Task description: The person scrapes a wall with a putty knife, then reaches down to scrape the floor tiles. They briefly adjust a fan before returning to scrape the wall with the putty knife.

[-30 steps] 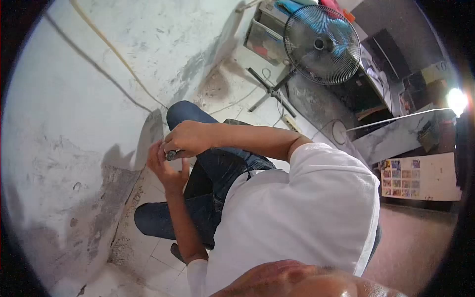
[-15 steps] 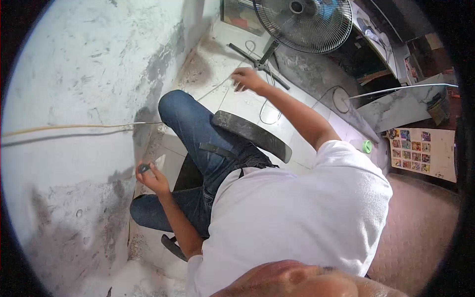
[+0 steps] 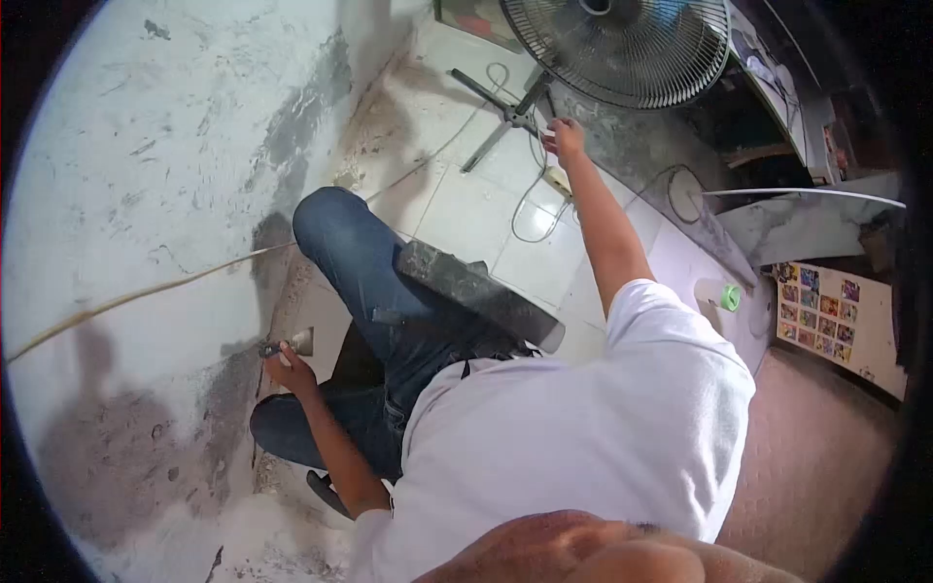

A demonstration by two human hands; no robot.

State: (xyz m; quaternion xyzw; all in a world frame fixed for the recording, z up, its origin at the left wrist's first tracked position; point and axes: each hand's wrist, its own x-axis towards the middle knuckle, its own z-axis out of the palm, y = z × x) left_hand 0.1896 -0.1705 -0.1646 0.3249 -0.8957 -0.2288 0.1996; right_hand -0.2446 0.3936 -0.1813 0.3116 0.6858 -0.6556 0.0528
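My left hand point(image 3: 292, 374) is wrapped round the dark handle of a putty knife point(image 3: 304, 341), close to the stained lower wall point(image 3: 155, 389). The knife's flat blade points away from the wall, over the floor. My right arm is stretched out, and my right hand point(image 3: 566, 139) hangs with its fingers apart and nothing in them. It overlaps the area beside the foot of a standing fan point(image 3: 515, 115). A pale power strip point(image 3: 557, 181) with a cord lies on the tiles just below that hand.
I sit on a chair with a black armrest point(image 3: 476, 291) beside my jeans-clad leg point(image 3: 350, 253). A cable point(image 3: 146, 291) runs along the wall. The fan's wire cage point(image 3: 632, 49) stands at the top. A green-lidded container point(image 3: 729, 297) and a picture sheet point(image 3: 816, 316) are at right.
My right hand has swung to the right, toward the fan's foot, uncovering the power strip. My left hand has shifted slightly down, and the putty knife's blade has turned to the right.
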